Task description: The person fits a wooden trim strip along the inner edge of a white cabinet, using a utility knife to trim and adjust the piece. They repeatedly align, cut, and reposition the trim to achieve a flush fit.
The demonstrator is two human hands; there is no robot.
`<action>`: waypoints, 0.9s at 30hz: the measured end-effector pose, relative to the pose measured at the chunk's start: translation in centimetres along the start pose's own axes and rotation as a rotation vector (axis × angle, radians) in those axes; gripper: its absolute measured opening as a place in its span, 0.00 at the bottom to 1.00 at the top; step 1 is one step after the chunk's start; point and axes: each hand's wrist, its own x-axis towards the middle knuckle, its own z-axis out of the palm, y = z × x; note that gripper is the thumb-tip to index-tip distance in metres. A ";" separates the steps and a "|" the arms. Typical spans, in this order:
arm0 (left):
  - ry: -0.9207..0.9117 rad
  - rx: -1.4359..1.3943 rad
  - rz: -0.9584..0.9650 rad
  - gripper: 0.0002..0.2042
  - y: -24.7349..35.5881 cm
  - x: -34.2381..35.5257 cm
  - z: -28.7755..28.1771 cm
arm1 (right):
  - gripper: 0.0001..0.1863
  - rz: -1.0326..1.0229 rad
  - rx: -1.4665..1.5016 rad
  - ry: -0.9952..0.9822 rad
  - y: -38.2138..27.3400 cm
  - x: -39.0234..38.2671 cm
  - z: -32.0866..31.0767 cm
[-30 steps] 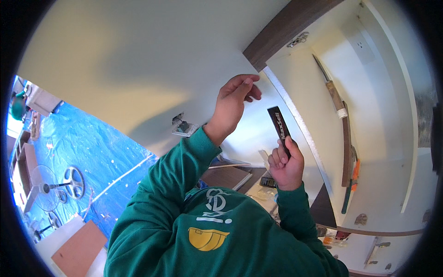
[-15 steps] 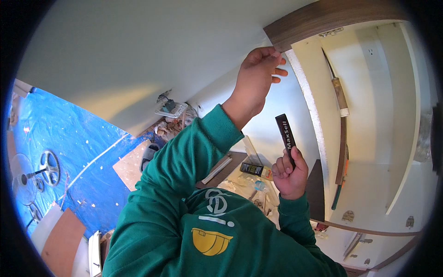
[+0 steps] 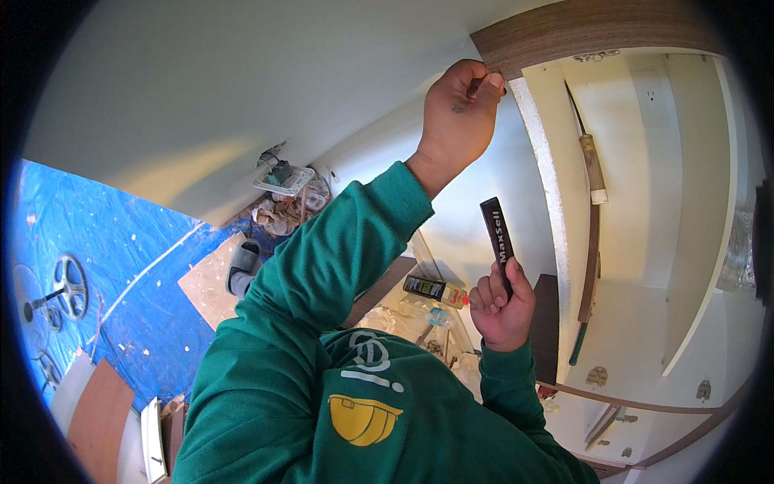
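My left hand (image 3: 459,113) is raised at the lower corner of a brown wood-grain panel (image 3: 592,34) on the cabinet. Its fingers are curled in with the thumb against them. A sliver of something dark brown shows between them, too small to name. Lower and to the right, my right hand (image 3: 505,308) is closed around the lower end of a flat black bar (image 3: 497,235) with pale lettering, held nearly upright. The rough, pale edge (image 3: 542,153) of the cabinet side runs down to the right of both hands.
Inside the open cabinet (image 3: 657,266) a wooden-handled saw (image 3: 594,169) leans against the side. Below my hands are a black-labelled bottle (image 3: 435,290) and plastic wrapping. A small white rack (image 3: 286,181) sits by the wall. Blue sheeting (image 3: 149,266) covers the floor, with a fan (image 3: 68,286) on it.
My left hand has turned and its fingers, spread before, have curled in at the panel corner. The right hand keeps its hold on the black bar. The view has shifted slightly.
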 end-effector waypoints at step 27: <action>-0.302 0.316 -0.437 0.16 7.2 -4.8 0.6 | 0.16 -0.116 0.088 -0.362 -2.6 7.8 9.5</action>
